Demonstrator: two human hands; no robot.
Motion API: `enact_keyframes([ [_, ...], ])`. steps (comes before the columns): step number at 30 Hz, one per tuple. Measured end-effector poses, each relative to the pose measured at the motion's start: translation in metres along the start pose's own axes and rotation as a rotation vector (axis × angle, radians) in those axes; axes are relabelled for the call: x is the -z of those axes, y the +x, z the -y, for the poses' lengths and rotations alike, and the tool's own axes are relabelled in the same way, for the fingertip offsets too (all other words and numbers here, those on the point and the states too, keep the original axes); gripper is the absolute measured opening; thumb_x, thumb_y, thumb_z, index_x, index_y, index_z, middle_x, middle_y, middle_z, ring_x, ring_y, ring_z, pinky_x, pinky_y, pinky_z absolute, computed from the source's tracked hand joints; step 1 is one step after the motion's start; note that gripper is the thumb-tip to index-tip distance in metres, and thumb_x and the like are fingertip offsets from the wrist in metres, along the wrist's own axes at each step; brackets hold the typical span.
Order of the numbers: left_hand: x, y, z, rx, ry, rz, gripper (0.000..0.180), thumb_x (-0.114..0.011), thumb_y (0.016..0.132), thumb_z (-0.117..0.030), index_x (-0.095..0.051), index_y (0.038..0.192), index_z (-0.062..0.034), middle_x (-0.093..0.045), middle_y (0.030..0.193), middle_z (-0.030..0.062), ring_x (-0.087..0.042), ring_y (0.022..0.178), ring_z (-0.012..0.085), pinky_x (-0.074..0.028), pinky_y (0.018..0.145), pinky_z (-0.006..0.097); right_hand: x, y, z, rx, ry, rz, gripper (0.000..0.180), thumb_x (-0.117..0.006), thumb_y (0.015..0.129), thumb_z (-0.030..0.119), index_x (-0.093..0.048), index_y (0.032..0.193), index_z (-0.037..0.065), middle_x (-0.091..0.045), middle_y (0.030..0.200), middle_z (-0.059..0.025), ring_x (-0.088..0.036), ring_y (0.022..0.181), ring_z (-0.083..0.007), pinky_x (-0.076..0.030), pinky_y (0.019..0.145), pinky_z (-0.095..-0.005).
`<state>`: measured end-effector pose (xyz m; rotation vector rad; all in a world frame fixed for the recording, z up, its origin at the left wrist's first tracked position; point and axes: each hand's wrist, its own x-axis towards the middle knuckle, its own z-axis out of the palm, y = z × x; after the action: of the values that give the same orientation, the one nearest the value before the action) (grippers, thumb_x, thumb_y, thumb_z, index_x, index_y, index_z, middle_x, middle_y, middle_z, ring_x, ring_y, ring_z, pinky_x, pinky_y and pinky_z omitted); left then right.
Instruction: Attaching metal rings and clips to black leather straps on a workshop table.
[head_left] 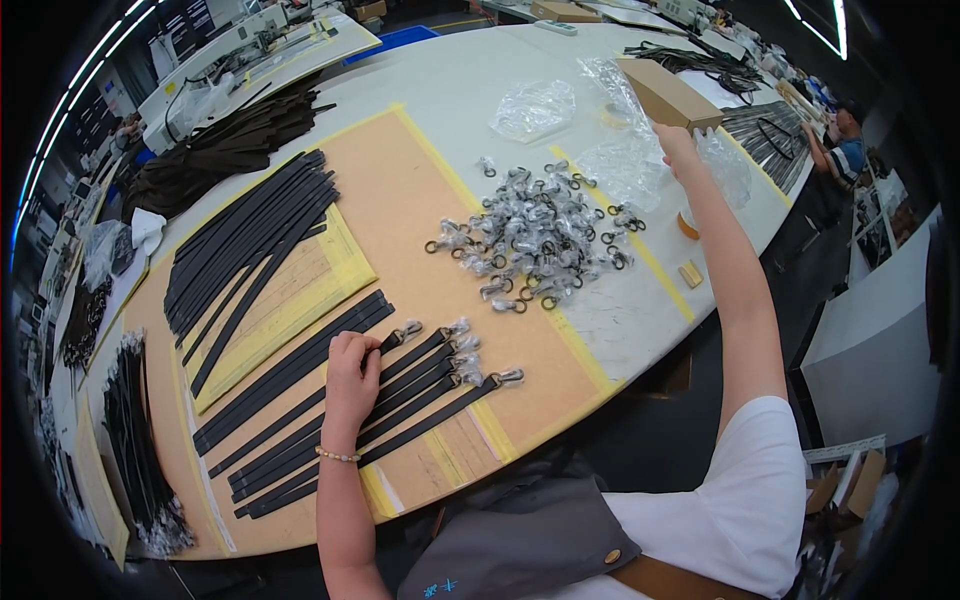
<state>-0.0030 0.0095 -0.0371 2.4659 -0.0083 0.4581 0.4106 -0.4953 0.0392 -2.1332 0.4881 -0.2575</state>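
Fingers (352,352) of left hand (350,385) curled down, pressing on black straps (400,385) with wrapped metal clasps, laid side by side on tan board (400,200) near table's front edge. Right hand (678,145) stretched far across white table (470,80), fingers closed on end of brown cardboard box (665,93), tipped up among clear plastic bags (535,108); exact grip hard to make out, apparently pinched at lower corner. Between both hands, heap of bagged metal snap hooks (535,240). More bare black straps (250,245) stacked further left.
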Motion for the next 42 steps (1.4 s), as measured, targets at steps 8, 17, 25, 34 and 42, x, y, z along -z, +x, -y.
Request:
enact_keyframes([
  [8, -0.010, 0.008, -0.005, -0.013, -0.017, 0.005, 0.005, -0.066, 0.091, 0.001, -0.065, 0.096, 0.0017, -0.061, 0.096, 0.0128, -0.058, 0.094, 0.0293, -0.049, 0.084, 0.037, -0.009, -0.004, -0.070, -0.005, -0.390, 0.087, 0.039, -0.063, 0.090, 0.027, -0.073, 0.114, -0.001, -0.074, 0.108, -0.0234, -0.070, 0.105, -0.0377, -0.053, 0.095, -0.0429],
  [17, -0.012, 0.010, -0.003, -0.042, -0.013, -0.005, 0.006, -0.066, 0.090, 0.001, -0.065, 0.096, 0.0014, -0.061, 0.096, 0.0130, -0.058, 0.093, 0.0295, -0.049, 0.083, 0.038, 0.010, 0.021, -0.018, 0.760, -0.151, -0.199, 0.038, -0.059, 0.099, 0.025, -0.069, 0.122, -0.003, -0.063, 0.134, -0.0200, -0.060, 0.127, -0.0327, -0.047, 0.107, -0.0398],
  [25, -0.012, 0.010, -0.003, -0.020, -0.052, -0.002, 0.006, -0.066, 0.090, 0.002, -0.065, 0.096, 0.0019, -0.061, 0.095, 0.0141, -0.057, 0.092, 0.0317, -0.048, 0.084, 0.040, 0.017, 0.017, 0.003, 0.057, 0.098, 0.085, 0.067, -0.064, 0.099, 0.037, -0.045, 0.155, 0.006, -0.054, 0.149, -0.0193, -0.053, 0.136, -0.0318, -0.047, 0.107, -0.0408],
  [34, -0.010, 0.009, 0.001, -0.022, -0.048, 0.005, 0.007, -0.067, 0.089, 0.002, -0.066, 0.097, 0.0010, -0.060, 0.098, 0.0141, -0.057, 0.095, 0.0317, -0.049, 0.083, 0.040, -0.065, -0.229, -0.034, 0.834, -0.494, 0.507, 0.080, -0.071, 0.091, 0.056, -0.049, 0.151, 0.008, -0.037, 0.159, -0.0250, -0.035, 0.147, -0.0415, -0.027, 0.120, -0.0552],
  [42, -0.013, 0.006, -0.010, -0.053, -0.089, 0.031, 0.007, -0.067, 0.089, -0.001, -0.066, 0.096, -0.0007, -0.061, 0.098, 0.0133, -0.058, 0.099, 0.0327, -0.051, 0.087, 0.040, -0.119, -0.270, -0.027, 0.961, -0.545, 0.313, 0.080, -0.069, 0.092, 0.055, -0.043, 0.157, 0.015, -0.033, 0.162, -0.0232, -0.032, 0.148, -0.0418, -0.025, 0.119, -0.0562],
])
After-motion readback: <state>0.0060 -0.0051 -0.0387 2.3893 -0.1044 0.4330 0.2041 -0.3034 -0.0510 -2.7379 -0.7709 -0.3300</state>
